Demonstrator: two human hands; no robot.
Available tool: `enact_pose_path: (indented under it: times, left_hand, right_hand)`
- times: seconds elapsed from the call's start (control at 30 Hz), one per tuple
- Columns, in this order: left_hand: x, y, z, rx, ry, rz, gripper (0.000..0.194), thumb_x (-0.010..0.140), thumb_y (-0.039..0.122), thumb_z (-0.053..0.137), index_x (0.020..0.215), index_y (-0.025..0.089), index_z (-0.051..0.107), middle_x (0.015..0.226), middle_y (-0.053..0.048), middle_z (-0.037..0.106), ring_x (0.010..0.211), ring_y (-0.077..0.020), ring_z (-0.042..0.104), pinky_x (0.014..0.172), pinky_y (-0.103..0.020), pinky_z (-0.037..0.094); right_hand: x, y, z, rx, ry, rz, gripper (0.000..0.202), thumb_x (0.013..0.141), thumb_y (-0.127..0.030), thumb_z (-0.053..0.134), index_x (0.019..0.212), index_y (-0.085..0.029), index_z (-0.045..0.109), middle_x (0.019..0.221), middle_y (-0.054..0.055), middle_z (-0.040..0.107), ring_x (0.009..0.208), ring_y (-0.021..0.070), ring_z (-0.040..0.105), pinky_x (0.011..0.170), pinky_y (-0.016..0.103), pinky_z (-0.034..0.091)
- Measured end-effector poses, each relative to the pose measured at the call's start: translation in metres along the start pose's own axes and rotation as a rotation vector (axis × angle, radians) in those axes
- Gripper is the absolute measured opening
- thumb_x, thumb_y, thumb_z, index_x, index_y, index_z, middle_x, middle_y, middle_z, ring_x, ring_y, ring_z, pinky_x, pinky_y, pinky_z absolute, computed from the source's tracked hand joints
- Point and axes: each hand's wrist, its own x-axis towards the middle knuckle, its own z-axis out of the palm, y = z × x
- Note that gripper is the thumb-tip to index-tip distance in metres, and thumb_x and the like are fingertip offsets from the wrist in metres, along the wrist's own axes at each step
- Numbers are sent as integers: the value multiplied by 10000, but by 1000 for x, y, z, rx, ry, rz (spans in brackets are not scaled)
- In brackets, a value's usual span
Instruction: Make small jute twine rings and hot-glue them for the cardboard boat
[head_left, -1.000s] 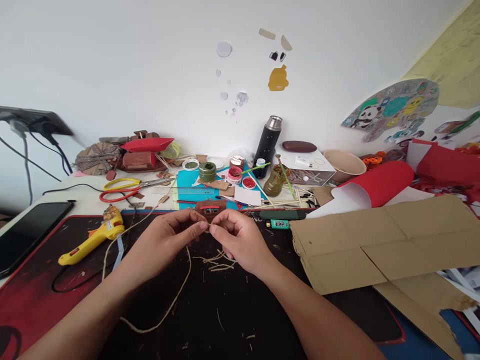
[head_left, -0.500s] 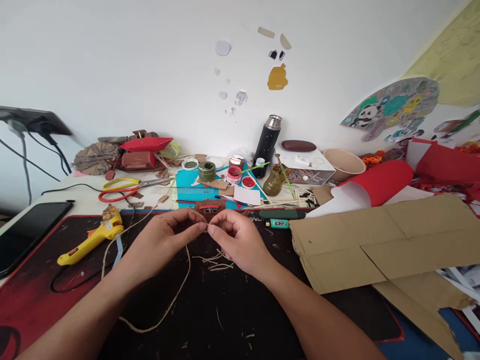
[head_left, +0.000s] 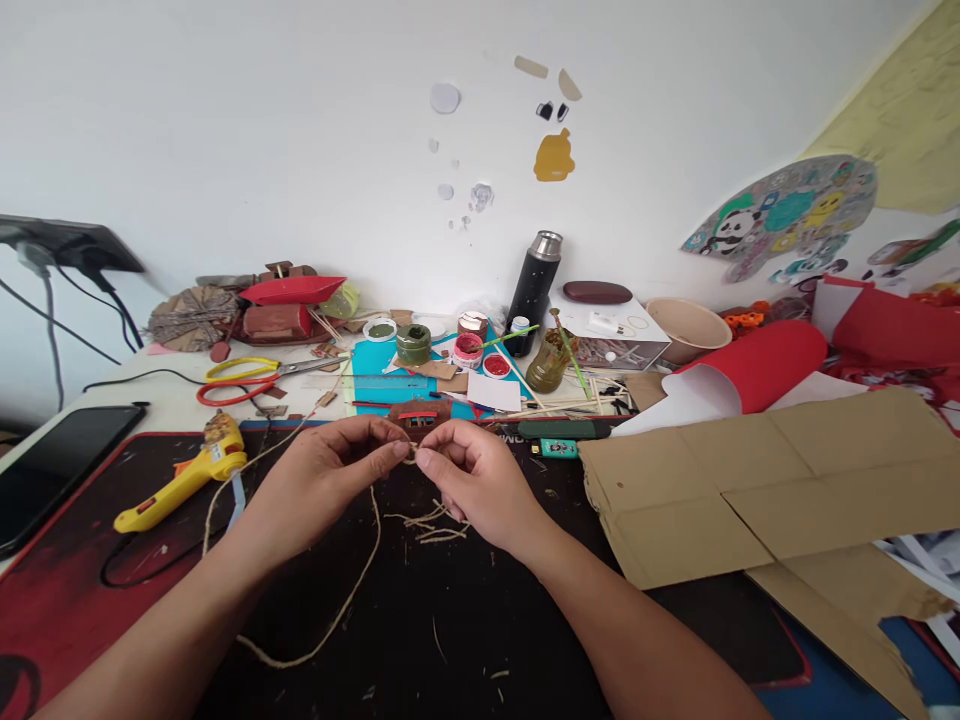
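Observation:
A length of twine [head_left: 358, 578] runs in a loop over the dark mat and up to my fingertips. My left hand [head_left: 341, 478] pinches it between thumb and forefinger. Right beside it, my right hand [head_left: 480, 485] grips the same twine, its thumb against the forefinger. Between the two hands a small bend of twine shows; its exact shape is too small to make out. Several short cut twine pieces [head_left: 431, 524] lie on the mat by my right hand. Just beyond my fingers sits a small brown model piece [head_left: 420, 413] with a red strip.
A yellow glue gun [head_left: 184, 487] and scissors [head_left: 244, 375] lie to the left, near a black phone [head_left: 64, 470]. Paint jars [head_left: 413, 345] and a black flask [head_left: 534, 290] stand at the back. Folded cardboard [head_left: 780, 490] covers the right side.
My fingertips have parted slightly, and a small bend of twine now shows between them. Both hands otherwise keep nearly the same place.

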Motion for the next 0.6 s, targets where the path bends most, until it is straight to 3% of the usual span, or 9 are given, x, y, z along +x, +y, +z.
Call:
enact_pose_path:
  times: [0.6]
  left_hand:
    - [0,6,-1,-95,6,-60,303,841,554,774,795,255,800,803,-20,820,731,-220,704,783,-321,600]
  right_hand:
    - [0,1,0,15,-14,-27,212,964,-405,749,963,-220,645,641,-101,541,416,71,443,401,208,341]
